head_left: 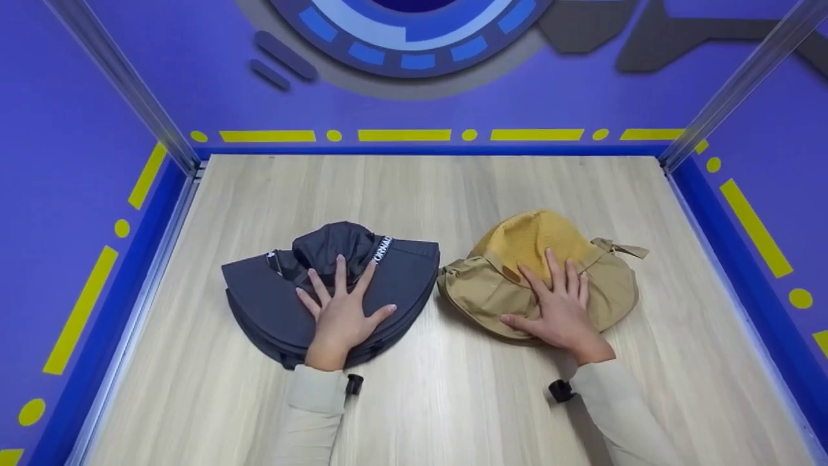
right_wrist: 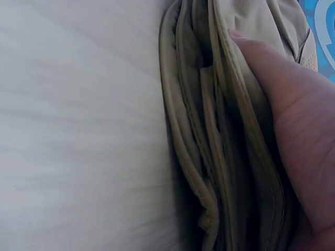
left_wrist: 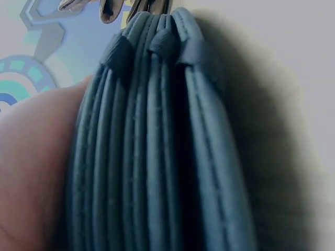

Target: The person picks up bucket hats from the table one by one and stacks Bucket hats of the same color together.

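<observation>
On the left of the table lies a stack of dark grey sun hats (head_left: 259, 298), with wide brims and a lettered band. My left hand (head_left: 341, 317) rests flat on it, fingers spread across the brim and crown. Several brim edges (left_wrist: 157, 130) show layered one under another in the left wrist view. To the right is a stack of tan sun hats (head_left: 482, 291) with a yellow mesh crown and a tie strap. My right hand (head_left: 559, 314) presses on its brim, fingers straight and reaching onto the crown. Folded tan brim layers (right_wrist: 230, 130) lie beside the thumb in the right wrist view.
The wood-grain table (head_left: 414, 414) is bounded by blue-purple panels (head_left: 414, 110) at the back and both sides. Metal posts (head_left: 123, 77) stand at the back corners. The two hat stacks sit side by side, their brims nearly meeting mid-table.
</observation>
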Motion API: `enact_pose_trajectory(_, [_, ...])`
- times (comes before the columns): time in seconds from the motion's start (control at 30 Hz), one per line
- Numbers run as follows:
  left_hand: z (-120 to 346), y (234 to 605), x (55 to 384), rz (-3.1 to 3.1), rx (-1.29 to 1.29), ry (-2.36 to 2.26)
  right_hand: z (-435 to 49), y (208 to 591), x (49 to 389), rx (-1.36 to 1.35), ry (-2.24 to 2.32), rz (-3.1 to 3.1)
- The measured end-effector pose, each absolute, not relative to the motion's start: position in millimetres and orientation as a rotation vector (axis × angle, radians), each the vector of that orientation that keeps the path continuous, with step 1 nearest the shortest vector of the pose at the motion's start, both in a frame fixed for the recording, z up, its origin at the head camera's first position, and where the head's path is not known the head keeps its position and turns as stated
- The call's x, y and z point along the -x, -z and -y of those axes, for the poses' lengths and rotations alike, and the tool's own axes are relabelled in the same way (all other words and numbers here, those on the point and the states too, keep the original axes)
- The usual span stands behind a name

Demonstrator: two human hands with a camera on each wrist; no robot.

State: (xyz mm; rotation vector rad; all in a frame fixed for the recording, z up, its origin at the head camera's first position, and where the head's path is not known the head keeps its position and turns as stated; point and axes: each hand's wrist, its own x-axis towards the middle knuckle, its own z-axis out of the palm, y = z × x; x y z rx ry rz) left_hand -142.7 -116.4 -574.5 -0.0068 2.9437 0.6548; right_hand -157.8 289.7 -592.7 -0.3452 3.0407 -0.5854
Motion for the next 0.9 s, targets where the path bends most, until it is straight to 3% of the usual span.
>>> enact_pose_trajectory(0.63, [118.4,579.9,141.5,-2.993,-0.02,-0.769,-289.2,583.5,157.6,0.35,0.592,-3.015])
enact_pose_trajectory(0.9, [126.2,547.6,152.5,-2.901,-0.019,-0.83,-287.8,551.3,168.3,0.352,0.595,-2.999])
